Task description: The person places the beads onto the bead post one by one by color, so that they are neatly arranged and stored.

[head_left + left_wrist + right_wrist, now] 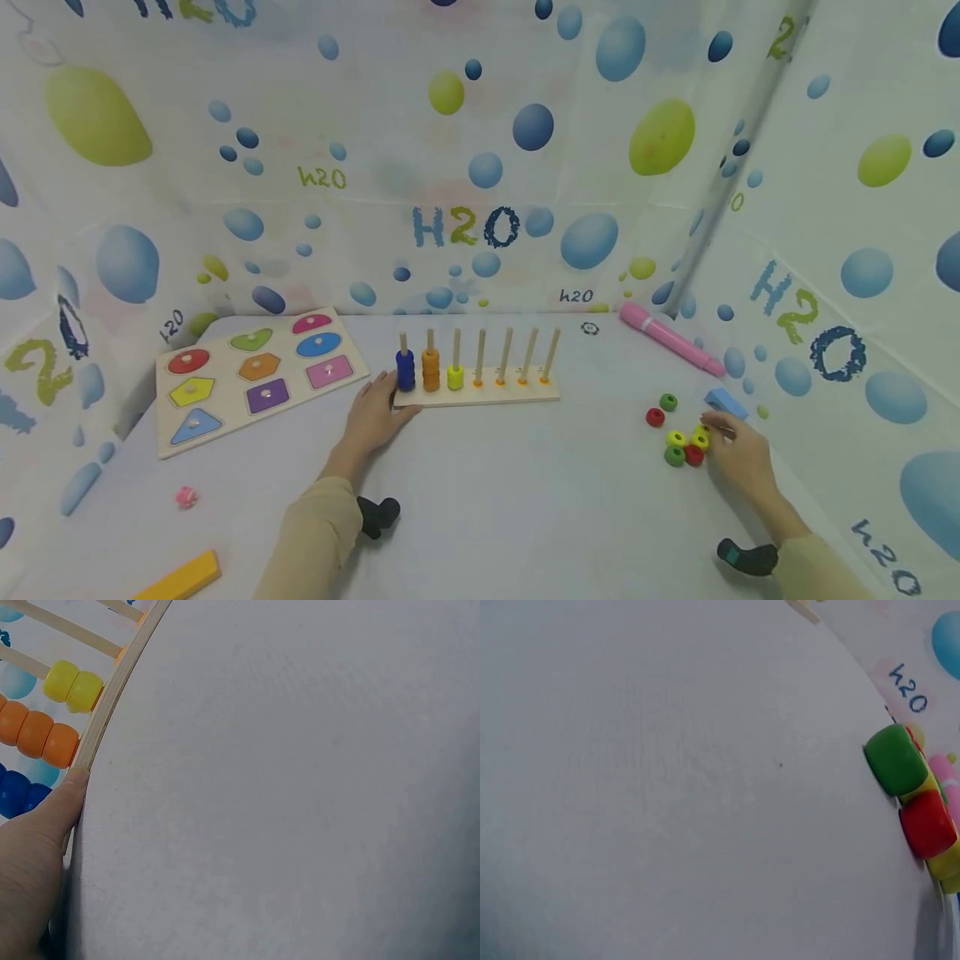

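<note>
Fingers of your right hand hide behind loose beads, grasp unclear; your left hand rests relaxed against the peg board.

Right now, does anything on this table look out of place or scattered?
Yes. Six loose beads, red, green and yellow, lie scattered by the right hand, off the peg rack. A small pink thing and a yellow block lie stray at the near left.
</note>
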A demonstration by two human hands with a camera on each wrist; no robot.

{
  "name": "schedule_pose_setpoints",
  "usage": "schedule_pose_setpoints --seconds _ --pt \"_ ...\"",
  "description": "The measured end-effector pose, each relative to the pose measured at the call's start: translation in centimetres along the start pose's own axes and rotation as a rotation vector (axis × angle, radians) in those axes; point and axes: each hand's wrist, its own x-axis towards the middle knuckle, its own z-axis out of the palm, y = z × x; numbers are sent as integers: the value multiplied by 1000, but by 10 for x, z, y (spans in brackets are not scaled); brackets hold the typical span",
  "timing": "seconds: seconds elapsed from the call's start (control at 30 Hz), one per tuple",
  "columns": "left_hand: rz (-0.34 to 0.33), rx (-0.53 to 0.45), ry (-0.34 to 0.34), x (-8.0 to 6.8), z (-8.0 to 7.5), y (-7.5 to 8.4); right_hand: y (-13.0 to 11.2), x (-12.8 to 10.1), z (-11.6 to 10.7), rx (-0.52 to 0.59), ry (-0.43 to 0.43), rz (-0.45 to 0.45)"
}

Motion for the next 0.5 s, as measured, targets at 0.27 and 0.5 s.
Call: schedule_pose_setpoints --seconds 0.27,0.5 --pt "-10 2 -10 -1 -1 1 2 5 1 -2 -75 63" --pt "-19 -9 -8 -1 1 0 0 13 7 12 -172 169"
